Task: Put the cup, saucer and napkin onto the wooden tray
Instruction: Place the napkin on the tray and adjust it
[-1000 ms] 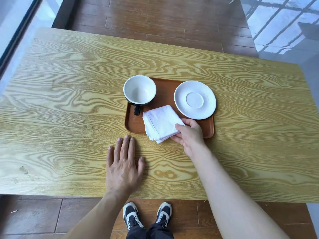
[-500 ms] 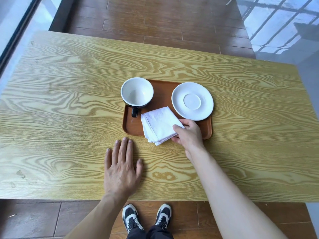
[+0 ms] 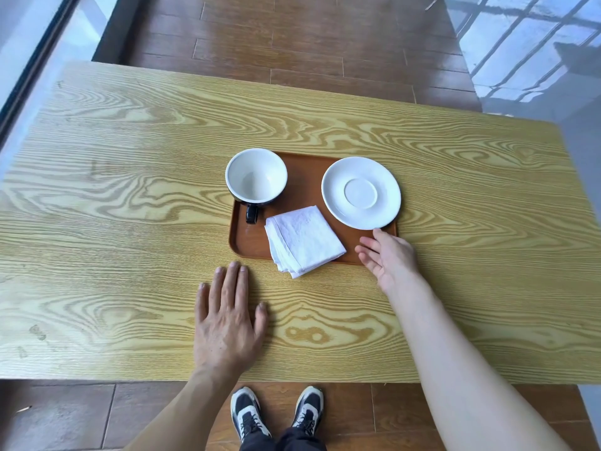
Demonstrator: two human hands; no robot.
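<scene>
Right hand (image 3: 388, 258): held open with the fingers loosely spread, nothing gripped; placed over the tray's near right corner, apart from the napkin.
Left hand (image 3: 227, 320): laid flat, palm down, on the worktop (image 3: 97, 222), fingers extended and nothing held; set nearer the person than the tray and apart from it.
Napkin (image 3: 304, 240): white, folded, lying just left of the right hand with a small gap between them; found beyond and to the right of the left hand's fingertips. Most of it is carried by the tray, while its near corner hangs over the near rim onto the worktop.
Saucer (image 3: 361, 192): white, set just beyond the right hand; its near edge is seen at the tip of the hand's uppermost finger, and whether they touch cannot be told. It is seated on the tray's right end, with its right edge reaching out to the tray's right rim.
Cup (image 3: 256, 175): white inside, dark outside, standing upright and empty on the tray's far left corner, well left of the right hand and beyond the left hand; its dark handle is turned toward the person.
Tray (image 3: 248, 242): brown, rested on the worktop's middle, just beyond the left hand.
</scene>
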